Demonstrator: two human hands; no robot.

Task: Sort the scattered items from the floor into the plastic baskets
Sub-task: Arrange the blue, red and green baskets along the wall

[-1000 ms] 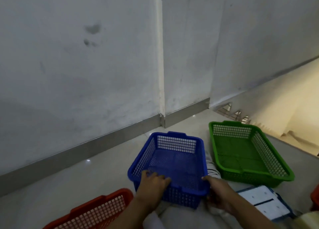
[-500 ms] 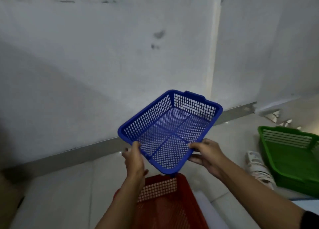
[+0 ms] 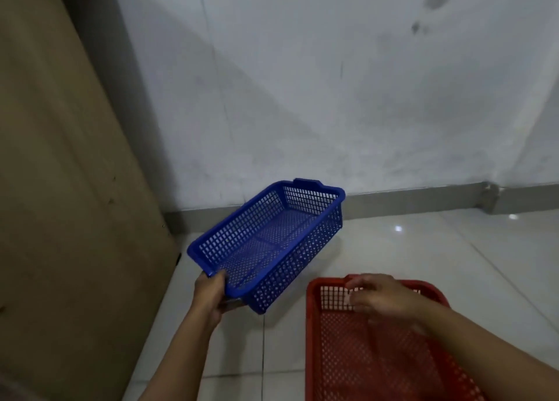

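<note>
My left hand (image 3: 210,294) grips the near corner of an empty blue plastic mesh basket (image 3: 272,240), held tilted above the white tiled floor. My right hand (image 3: 378,297) hovers over the far rim of an empty red mesh basket (image 3: 314,340) that sits on the floor at lower right; its fingers are spread and blurred, holding nothing. No scattered items or green basket appear in this view.
A tall brown panel or door (image 3: 60,204) fills the left side, close to the blue basket. A grey-white wall (image 3: 332,98) with a grey baseboard (image 3: 408,201) runs behind. Glossy floor tiles (image 3: 423,249) lie between wall and baskets.
The view has swung left. My right hand let go of the blue basket and now hovers over the red basket; my left hand alone carries the blue basket leftward.
</note>
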